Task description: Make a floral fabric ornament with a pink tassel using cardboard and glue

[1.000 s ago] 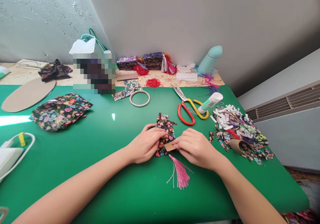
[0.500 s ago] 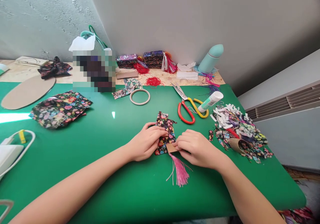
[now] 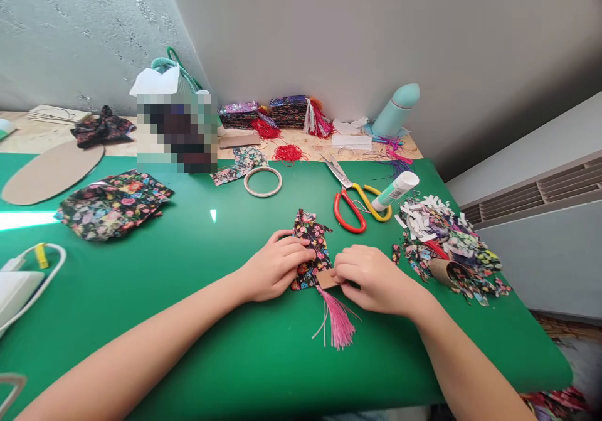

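Note:
A strip of black floral fabric or paper (image 3: 308,225) lies on the green table top, with loose flaps at its far end. My left hand (image 3: 275,267) rests over its left side, fingers bent and pressing it down. Between the thumb and fingers of my right hand (image 3: 371,281) is a small brown card piece (image 3: 326,279), held at its right end over the strip's near right corner. A pink tassel (image 3: 339,320) spreads toward me from below the card; where its cord is fastened is hidden.
Beyond my hands lie red-and-yellow scissors (image 3: 350,198), a glue stick (image 3: 397,190) and a tape roll (image 3: 263,182). Scraps (image 3: 451,239) are heaped at right around a cardboard tube (image 3: 444,272). Floral fabric (image 3: 115,204) lies at left. A turquoise bottle (image 3: 396,110) leans at the back.
My right hand has drawn slightly to the right, and more of the brown card shows. My left hand stays on the floral strip.

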`<state>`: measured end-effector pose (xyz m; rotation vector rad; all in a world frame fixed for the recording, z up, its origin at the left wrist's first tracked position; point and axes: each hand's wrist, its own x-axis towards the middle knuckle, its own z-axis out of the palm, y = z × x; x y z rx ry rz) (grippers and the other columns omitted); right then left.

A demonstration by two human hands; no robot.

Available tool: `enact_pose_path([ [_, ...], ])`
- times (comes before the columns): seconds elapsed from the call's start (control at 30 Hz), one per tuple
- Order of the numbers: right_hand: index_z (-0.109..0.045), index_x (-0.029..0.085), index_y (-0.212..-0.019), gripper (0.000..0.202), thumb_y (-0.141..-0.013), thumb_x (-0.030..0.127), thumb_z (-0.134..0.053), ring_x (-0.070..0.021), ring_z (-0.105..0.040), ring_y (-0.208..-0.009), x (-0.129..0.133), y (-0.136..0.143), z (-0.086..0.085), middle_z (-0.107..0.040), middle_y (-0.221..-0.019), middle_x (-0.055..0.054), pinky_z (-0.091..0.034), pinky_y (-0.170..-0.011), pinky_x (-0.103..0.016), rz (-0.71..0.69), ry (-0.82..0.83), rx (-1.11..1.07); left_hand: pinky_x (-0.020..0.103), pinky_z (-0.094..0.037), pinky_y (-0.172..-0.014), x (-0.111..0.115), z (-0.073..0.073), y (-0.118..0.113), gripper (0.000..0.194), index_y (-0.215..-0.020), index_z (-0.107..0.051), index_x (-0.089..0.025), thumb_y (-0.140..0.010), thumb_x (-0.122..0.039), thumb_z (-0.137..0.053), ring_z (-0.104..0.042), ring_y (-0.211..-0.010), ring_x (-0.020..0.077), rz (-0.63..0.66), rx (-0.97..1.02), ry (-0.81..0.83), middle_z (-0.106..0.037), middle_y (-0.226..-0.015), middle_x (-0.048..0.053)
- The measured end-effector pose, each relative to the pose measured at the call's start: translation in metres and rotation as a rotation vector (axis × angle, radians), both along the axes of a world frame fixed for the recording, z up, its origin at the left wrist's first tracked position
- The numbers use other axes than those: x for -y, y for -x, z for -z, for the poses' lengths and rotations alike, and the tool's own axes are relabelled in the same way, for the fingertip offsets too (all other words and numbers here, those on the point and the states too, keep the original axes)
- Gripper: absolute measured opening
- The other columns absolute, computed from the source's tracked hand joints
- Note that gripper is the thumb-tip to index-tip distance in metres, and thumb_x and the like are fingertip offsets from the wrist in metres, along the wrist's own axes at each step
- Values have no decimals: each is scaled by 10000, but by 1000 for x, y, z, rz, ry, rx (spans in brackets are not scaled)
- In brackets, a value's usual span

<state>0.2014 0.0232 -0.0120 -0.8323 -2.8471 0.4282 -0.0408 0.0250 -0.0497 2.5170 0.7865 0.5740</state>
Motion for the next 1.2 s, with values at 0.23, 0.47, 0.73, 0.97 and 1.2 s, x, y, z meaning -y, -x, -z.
enact_pose_path([
  [0.23, -517, 184, -644, 142, -695, 54, -491, -140, -408, -608, 3, -2, -7, -517, -618, 4, -272, -590, -274, -66, 87, 2, 431, -290, -1035, 0, 4, -1, 374, -1174, -527, -198, -868, -75, -351, -509, -1161, 198, -26, 22, -10, -637, -1149, 72],
  [0.47, -546, 169, -705, 164, -813, 93, -449, -167, -458, -679, 0, 0, 0, -579, -721, -48, -299, -622, -285, 53, -45, -31, 430, -283, -1034, 0, 6, -1, 380, -1177, -515, -198, -863, -62, -347, -508, -1161, 194, -22, 20, -10, -636, -1148, 72],
  [0.73, -524, 186, -672, 134, -722, 64, -497, -159, -462, -672, 2, -2, -8, -568, -681, -14, -344, -656, -291, -2, 82, -21, 432, -305, -1025, -1, 5, -1, 393, -1173, -518, -190, -847, -46, -352, -520, -1154, 200, -16, 11, -38, -644, -1139, 76],
  [0.97, -530, 197, -852, 29, -863, 198, -504, -150, -551, -676, -2, 5, 0, -607, -784, -27, -424, -624, -262, 481, 261, -382, 440, -318, -1015, -1, 7, 0, 436, -1198, -490, -169, -829, -6, -325, -530, -1138, 199, 8, 34, -112, -631, -1160, 95],
  [1.2, -437, 219, -1045, 251, -864, 368, -528, -127, -501, -452, -4, 21, 28, -491, -541, 78, -359, -437, -220, 730, 569, -629, 427, -346, -993, -1, 3, -1, 344, -1063, -568, -161, -833, -18, -356, -582, -1069, 193, -4, 12, -159, -651, -1036, 100],
])
